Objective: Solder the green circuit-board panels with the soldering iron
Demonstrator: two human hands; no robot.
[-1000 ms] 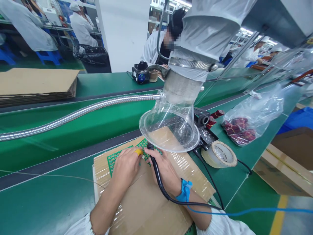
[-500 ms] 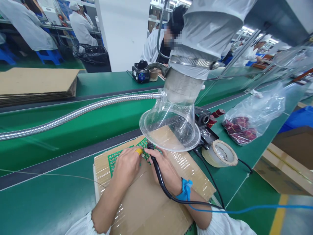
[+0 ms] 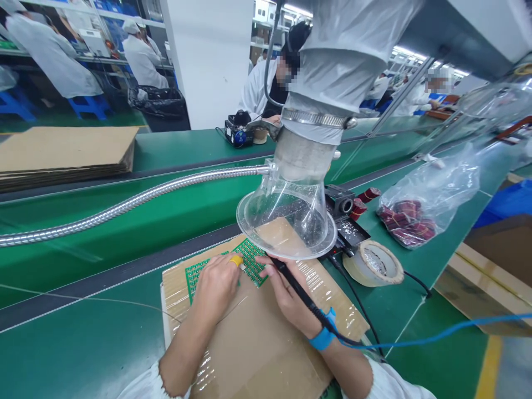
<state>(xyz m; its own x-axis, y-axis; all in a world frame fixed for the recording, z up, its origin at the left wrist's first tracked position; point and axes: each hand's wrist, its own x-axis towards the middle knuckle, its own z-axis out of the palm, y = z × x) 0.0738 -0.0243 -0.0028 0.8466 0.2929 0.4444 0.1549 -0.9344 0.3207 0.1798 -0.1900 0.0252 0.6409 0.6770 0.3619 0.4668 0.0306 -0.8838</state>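
My right hand grips a soldering iron like a pen. Its tip is hidden near the clear fume hood's rim. My left hand is closed, with a yellow finger cot on one finger and a small white bit at the fingertips. Thin solder wire runs from the left to that wrist; its end in the fingers is hidden. Both hands rest by green circuit boards with rows of small parts. The boards lie on a taped cardboard sheet.
Close above my hands hangs the clear fume hood. A tape roll, a dark soldering stand and a bag of red wire bundles lie to the right. Stacked cardboard sits at left. A co-worker sits opposite.
My right hand has moved right and down from the left fingertips, and the soldering iron now slants more toward the right. The left hand has barely shifted.
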